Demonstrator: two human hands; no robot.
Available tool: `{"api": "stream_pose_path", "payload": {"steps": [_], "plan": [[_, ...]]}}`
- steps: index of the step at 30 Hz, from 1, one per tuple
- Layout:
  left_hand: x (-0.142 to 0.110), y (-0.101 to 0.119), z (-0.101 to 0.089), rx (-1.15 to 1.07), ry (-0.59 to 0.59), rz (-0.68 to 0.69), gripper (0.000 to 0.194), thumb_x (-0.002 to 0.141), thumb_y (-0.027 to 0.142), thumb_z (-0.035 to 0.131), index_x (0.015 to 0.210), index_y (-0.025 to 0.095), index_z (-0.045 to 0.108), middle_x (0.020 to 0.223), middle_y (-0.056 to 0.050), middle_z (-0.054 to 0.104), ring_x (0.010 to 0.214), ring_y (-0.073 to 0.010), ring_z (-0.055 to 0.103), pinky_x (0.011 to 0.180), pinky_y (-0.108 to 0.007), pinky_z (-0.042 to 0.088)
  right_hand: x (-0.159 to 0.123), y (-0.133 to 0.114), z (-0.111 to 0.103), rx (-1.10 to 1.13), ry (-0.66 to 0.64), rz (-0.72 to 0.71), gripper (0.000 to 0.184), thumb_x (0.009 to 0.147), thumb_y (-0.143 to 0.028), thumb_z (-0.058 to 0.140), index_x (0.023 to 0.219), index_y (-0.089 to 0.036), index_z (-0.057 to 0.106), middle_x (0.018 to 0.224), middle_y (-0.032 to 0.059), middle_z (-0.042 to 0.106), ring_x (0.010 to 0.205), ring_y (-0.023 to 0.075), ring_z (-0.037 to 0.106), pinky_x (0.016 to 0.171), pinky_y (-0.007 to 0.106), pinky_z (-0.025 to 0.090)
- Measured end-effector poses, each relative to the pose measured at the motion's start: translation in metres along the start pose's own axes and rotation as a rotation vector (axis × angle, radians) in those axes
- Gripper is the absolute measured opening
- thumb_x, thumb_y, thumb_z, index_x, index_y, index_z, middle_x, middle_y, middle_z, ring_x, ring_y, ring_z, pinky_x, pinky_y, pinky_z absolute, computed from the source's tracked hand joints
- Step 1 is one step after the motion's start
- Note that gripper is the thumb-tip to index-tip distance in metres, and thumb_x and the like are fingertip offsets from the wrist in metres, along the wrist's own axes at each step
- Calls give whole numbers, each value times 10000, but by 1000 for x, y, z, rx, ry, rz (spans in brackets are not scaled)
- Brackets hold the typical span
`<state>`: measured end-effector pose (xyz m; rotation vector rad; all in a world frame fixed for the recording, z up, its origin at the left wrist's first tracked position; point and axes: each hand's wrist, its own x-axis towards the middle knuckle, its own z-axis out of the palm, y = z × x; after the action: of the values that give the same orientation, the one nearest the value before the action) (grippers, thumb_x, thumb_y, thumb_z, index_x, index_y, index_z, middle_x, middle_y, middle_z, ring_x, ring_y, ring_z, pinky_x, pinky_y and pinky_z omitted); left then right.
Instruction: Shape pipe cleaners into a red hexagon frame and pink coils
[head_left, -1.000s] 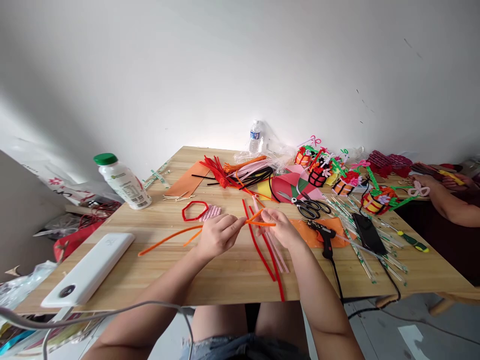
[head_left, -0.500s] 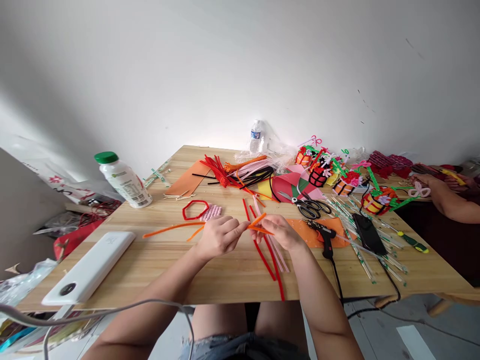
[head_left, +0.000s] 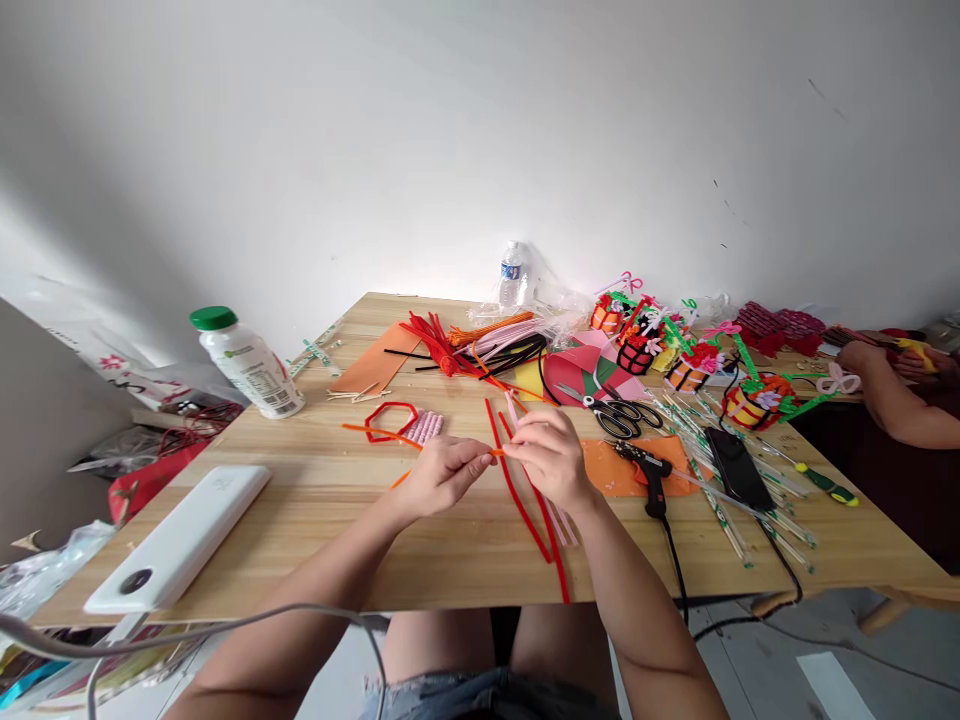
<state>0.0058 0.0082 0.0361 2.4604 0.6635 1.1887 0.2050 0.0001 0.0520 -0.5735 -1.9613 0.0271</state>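
Orange pipe cleaners (head_left: 379, 433) run out to the left from my left hand (head_left: 451, 474), which is closed around them. Just right of it, my right hand (head_left: 551, 460) pinches the short orange end between thumb and fingers. The two hands nearly meet above the table. Beneath and beside my right hand lie loose red pipe cleaners (head_left: 525, 518) and pale pink ones (head_left: 564, 525). Beyond my left hand rest a red hexagon of pipe cleaner (head_left: 391, 406) and a small pink coiled piece (head_left: 426, 427).
A glue gun (head_left: 649, 472) lies on orange card, near scissors (head_left: 616, 408), a phone (head_left: 737, 468) and straws. Finished flower baskets (head_left: 752, 400) stand behind. At left are a green-capped bottle (head_left: 251, 368) and a white power bank (head_left: 180, 540). Another person's hand (head_left: 862, 358) works far right.
The crossed orange ends that stuck out at my right hand are now folded or covered between my fingers. The long orange tail on the left has shifted right and up.
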Motion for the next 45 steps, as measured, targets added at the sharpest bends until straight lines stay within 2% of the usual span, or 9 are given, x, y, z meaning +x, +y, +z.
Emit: {"api": "stream_pose_path", "payload": {"steps": [4,8,11,13,23,31,36,40,45], "plan": [[-1,-5,1,-21,69,-22,210,907,218,445,855,126,627,642,-35,620,555,-105,544,513,-203,399,-5,0,4,-204,73,-107,201,805,-90,623,931,-238,671,849,33,690,864,186,599,774,360,474],[-2,-12,4,232,226,214,165,861,134,486,971,140,609,622,-19,578,538,-103,500,514,-218,364,-7,3,15,236,162,470,56,829,-246,616,869,-210,601,765,22,641,692,152,617,651,304,517],[-3,-13,5,438,265,319,241,834,96,498,1058,156,567,634,-5,564,537,-105,485,518,-225,355,-4,4,15,675,117,927,256,800,-443,620,825,-196,556,685,2,597,546,134,586,475,253,488],[-2,-11,4,552,247,354,255,828,94,495,1068,155,556,619,5,548,526,-107,477,501,-230,337,0,2,11,881,-24,1052,402,798,-572,552,770,-171,575,685,29,601,555,143,588,441,243,468],[-3,-6,2,419,156,315,126,833,133,487,918,150,580,634,-16,607,523,-111,521,493,-244,351,0,-5,5,767,-131,876,195,731,-365,714,807,-190,672,721,4,603,538,107,521,527,251,451],[1,-3,-1,-68,57,56,166,883,147,467,810,133,616,644,-33,633,563,-96,569,521,-201,417,1,-4,-2,403,-137,368,150,844,-301,593,777,-268,723,823,50,651,777,178,600,721,356,505],[-2,-7,1,291,136,265,159,859,144,473,950,149,603,610,-10,570,534,-107,511,507,-231,364,0,-3,-1,814,-78,719,228,797,-369,661,972,-223,655,823,37,621,729,158,601,620,308,533],[-4,-9,1,600,186,409,266,828,107,469,1070,159,568,600,8,541,535,-113,505,499,-231,348,-3,-1,4,1101,-293,1029,377,745,-459,694,923,-138,606,724,36,619,606,152,602,463,260,508],[-2,-7,2,524,193,355,158,830,130,488,947,148,592,598,-4,577,510,-110,512,489,-238,350,-3,0,5,667,-223,758,264,733,-417,718,769,-162,656,687,45,646,616,173,613,607,341,533]]}}
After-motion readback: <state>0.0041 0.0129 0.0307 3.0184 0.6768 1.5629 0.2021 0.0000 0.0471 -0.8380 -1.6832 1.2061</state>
